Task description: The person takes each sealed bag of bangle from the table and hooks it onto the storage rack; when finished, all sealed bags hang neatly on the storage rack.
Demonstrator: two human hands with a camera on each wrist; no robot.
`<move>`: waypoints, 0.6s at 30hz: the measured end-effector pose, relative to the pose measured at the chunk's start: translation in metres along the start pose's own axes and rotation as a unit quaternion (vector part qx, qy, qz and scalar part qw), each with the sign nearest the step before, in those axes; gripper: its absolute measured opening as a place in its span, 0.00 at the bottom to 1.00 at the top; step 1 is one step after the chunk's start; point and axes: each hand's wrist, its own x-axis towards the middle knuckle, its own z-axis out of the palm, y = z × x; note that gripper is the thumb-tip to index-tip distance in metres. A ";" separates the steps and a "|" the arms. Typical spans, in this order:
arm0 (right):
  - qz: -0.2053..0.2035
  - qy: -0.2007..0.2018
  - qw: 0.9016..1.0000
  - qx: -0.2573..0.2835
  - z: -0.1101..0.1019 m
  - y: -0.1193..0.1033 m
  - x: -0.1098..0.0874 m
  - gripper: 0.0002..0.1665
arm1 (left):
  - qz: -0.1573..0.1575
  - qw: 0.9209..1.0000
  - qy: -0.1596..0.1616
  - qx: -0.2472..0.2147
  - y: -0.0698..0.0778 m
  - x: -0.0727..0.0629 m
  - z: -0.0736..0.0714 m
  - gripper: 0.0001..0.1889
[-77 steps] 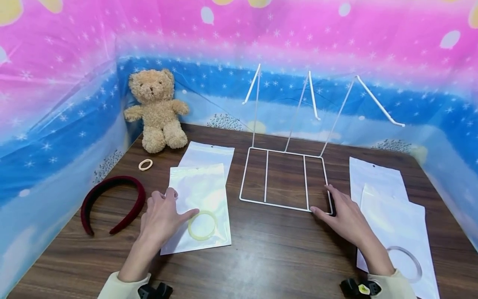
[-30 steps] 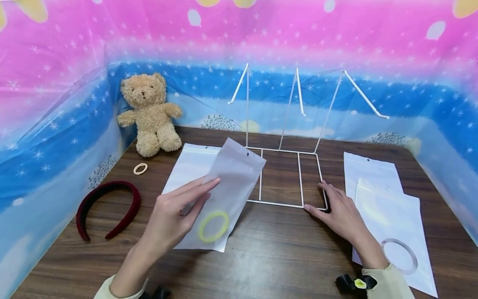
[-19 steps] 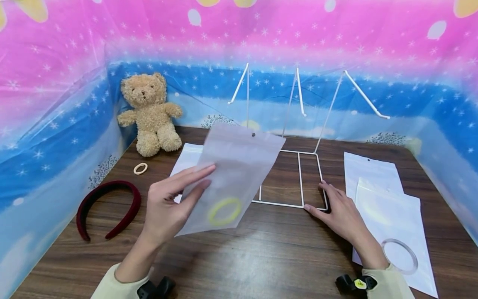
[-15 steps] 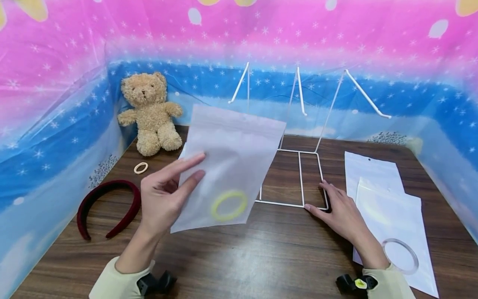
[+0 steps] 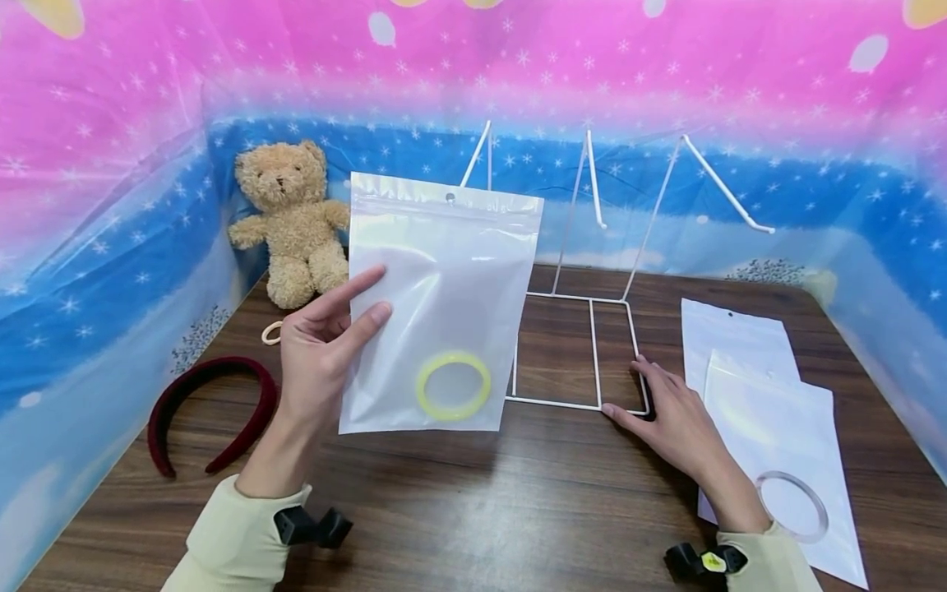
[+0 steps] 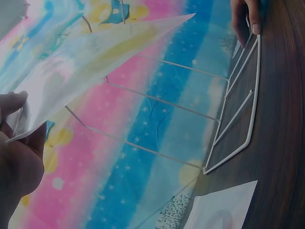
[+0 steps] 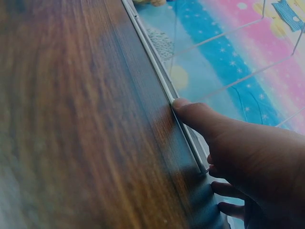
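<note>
My left hand [image 5: 316, 353] pinches the left edge of a white zip bag [image 5: 444, 271] between thumb and fingers, holding it upright above the table. A yellow ring [image 5: 423, 386] shows through the bag's lower part, and a hang hole is at its top. My right hand [image 5: 673, 419] holds the front right corner of a white wire display rack [image 5: 595, 353]; its thumb [image 7: 186, 106] lies on the front bar in the right wrist view. Three hooked arms rise from the rack. The held bag hides part of its left side.
Two more white bags [image 5: 777, 411] lie at the right, one showing a grey ring [image 5: 821, 506]. In the left wrist view another bag [image 6: 240, 200] lies left of the rack. A dark red headband [image 5: 259, 415], pale ring [image 5: 270, 333] and teddy bear [image 5: 292, 222] are at left.
The left hand has taken the bag with the yellow ring off the table, raised it and turned its face toward the head camera. My right hand has stayed at the rack's corner.
</note>
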 end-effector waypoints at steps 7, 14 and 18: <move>-0.001 0.002 1.000 -0.003 -0.002 0.000 0.001 0.55 | -0.023 1.000 -0.003 -0.004 -0.005 0.003 -0.002 0.21; 0.003 -0.004 1.000 -0.001 -0.003 0.000 0.000 0.55 | -0.029 1.000 0.001 -0.002 -0.017 0.011 -0.001 0.21; 0.001 -0.004 1.000 0.002 -0.002 -0.001 0.000 0.55 | -0.031 0.999 0.003 -0.011 -0.027 0.022 0.001 0.20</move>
